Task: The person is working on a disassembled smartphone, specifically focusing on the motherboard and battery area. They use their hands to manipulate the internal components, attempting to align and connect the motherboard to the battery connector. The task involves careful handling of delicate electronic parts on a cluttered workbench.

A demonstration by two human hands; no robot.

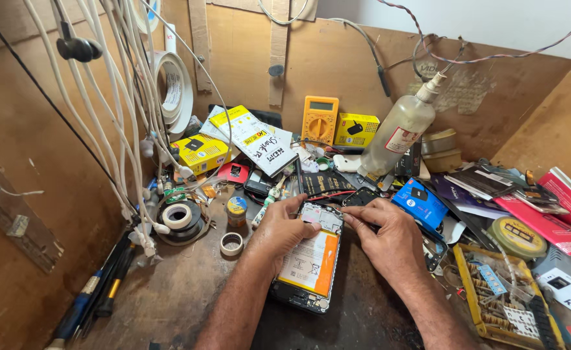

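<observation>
At the opened phone's top edge, left hand pins it down, fingers closed on its edge; right hand's fingertips pinch there, best gently.

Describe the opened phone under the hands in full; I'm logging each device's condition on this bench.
The opened phone lies flat on the dark worn bench, back cover off, its long axis running away from the person and tilted slightly. A large orange and white battery fills its middle, inside a dark frame; a pale board area shows at the far end and small parts at the near end. The left hand rests on its upper left edge, and the right hand touches its far right corner with its fingertips.
</observation>
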